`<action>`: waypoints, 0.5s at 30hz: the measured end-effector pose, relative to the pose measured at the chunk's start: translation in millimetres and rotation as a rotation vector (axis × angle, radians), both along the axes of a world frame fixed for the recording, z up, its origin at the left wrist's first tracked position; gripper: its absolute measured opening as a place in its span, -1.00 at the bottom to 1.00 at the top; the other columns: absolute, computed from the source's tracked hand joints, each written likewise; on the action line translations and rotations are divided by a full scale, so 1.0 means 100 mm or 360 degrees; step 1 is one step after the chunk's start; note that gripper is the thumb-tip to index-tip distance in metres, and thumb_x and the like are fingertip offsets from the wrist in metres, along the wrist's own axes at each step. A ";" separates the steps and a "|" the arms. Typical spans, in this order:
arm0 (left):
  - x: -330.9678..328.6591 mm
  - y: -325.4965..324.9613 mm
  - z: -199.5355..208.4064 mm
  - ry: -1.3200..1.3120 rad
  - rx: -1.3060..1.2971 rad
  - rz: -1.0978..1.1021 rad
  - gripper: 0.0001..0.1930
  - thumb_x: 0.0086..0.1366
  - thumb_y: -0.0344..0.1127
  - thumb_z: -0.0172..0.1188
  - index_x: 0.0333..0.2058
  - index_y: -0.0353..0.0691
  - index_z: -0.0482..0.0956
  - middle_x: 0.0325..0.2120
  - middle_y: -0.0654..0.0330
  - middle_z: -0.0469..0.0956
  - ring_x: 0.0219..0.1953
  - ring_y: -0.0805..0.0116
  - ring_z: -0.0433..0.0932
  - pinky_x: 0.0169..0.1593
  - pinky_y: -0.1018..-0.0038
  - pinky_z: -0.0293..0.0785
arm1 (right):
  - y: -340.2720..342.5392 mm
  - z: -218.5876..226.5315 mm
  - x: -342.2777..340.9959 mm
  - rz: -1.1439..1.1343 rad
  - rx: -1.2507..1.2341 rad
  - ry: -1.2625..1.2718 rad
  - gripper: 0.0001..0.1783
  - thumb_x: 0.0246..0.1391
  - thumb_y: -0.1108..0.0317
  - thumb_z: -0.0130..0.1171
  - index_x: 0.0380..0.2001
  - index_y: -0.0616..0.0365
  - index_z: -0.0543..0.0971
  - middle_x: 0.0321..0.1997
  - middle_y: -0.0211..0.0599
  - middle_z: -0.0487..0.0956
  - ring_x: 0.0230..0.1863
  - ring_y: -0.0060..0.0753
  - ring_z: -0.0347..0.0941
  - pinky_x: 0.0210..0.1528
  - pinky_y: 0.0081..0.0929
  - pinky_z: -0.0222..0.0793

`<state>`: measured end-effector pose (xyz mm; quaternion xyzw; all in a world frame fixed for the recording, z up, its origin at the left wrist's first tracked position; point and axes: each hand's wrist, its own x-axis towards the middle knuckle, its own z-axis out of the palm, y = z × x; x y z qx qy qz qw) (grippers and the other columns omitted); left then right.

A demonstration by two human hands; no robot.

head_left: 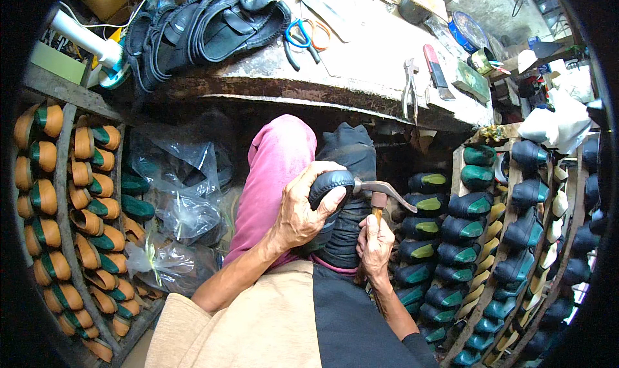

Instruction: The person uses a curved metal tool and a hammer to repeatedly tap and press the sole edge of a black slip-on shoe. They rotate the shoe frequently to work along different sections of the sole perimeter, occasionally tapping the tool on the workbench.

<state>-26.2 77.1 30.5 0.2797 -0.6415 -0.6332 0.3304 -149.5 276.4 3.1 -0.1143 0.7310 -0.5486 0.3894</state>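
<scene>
My left hand (302,210) is wrapped around a black shoe (333,184) and holds it over my lap, with its rounded end turned up. In my right hand (376,247) is a hammer (385,192), gripped by its wooden handle just below the head. The hammer's flat face meets the right side of the shoe or lies very close to it; I cannot tell which. Its thin curved peen points away to the right. The lower part of the shoe is hidden behind my left hand and wrist.
Ahead stands a worn workbench (258,90) with black straps or uppers (213,32), scissors (320,36), pincers (410,87) and a red-handled knife (438,71). Racks of tan shoes (45,197) stand left, beside clear plastic bags (184,203). Racks of dark shoes (467,229) stand right.
</scene>
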 end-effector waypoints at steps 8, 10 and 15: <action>-0.10 0.08 0.05 -0.0148 -0.0154 0.0102 -0.67 0.47 -0.13 0.47 -0.02 -0.27 0.69 -0.19 -0.02 0.75 -0.15 -0.05 0.82 -0.06 0.17 0.71 | 0.03 0.08 -0.05 -0.0026 -0.0040 -0.0080 -0.59 0.70 0.05 0.07 -0.15 0.18 0.59 -0.60 -0.56 0.36 -0.68 -0.71 0.18 -0.68 -0.60 0.11; -0.15 0.10 0.06 -0.0169 -0.0177 0.0096 -0.67 0.46 -0.14 0.49 -0.02 -0.26 0.69 -0.20 -0.03 0.74 -0.17 -0.06 0.81 -0.08 0.16 0.71 | 0.02 0.18 -0.10 -0.0059 -0.0111 -0.0004 -0.59 0.71 0.06 0.06 -0.11 0.20 0.59 -0.59 -0.55 0.36 -0.68 -0.71 0.18 -0.68 -0.60 0.11; -0.32 0.25 0.08 -0.0261 -0.0369 -0.0048 -0.66 0.42 -0.15 0.53 -0.03 -0.25 0.70 -0.22 -0.01 0.74 -0.20 -0.01 0.81 -0.10 0.21 0.70 | 0.13 0.84 -0.40 0.0084 -0.0078 0.0377 -0.67 0.68 0.14 0.13 0.00 0.25 0.59 -0.57 -0.58 0.36 -0.65 -0.76 0.17 -0.65 -0.63 0.09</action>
